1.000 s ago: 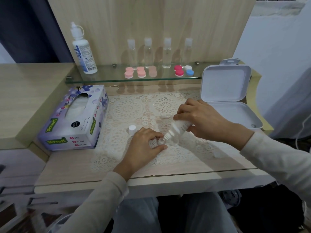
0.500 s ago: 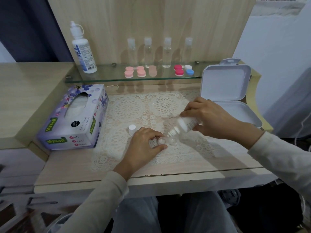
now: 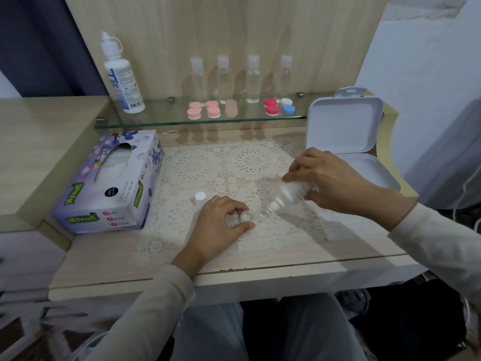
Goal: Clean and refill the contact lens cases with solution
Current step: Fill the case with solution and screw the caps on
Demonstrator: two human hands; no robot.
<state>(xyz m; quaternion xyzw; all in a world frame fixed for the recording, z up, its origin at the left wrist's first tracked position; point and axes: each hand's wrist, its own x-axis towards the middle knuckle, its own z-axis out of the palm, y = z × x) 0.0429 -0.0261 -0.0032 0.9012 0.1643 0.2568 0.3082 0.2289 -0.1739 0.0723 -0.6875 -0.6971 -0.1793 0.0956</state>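
Observation:
My right hand (image 3: pixel 330 179) grips a small clear solution bottle (image 3: pixel 291 195), tilted with its nozzle pointing down-left. The nozzle hangs just above a clear contact lens case (image 3: pixel 251 217) lying on the lace mat (image 3: pixel 242 168). My left hand (image 3: pixel 221 225) pinches the left well of that case and holds it flat on the mat. The bottle's white cap (image 3: pixel 200 198) stands on the mat just left of my left hand. On the glass shelf (image 3: pixel 156 122) lie several pink, red, white and blue lens cases (image 3: pixel 213 110).
A large white solution bottle (image 3: pixel 121 79) stands at the shelf's left end, with several small clear bottles (image 3: pixel 252 79) behind the cases. A tissue box (image 3: pixel 112 183) sits on the left. An open white plastic box (image 3: pixel 346 131) stands at the right.
My right hand has drawn the bottle up and to the right, off the case. The left hand has stayed on the case.

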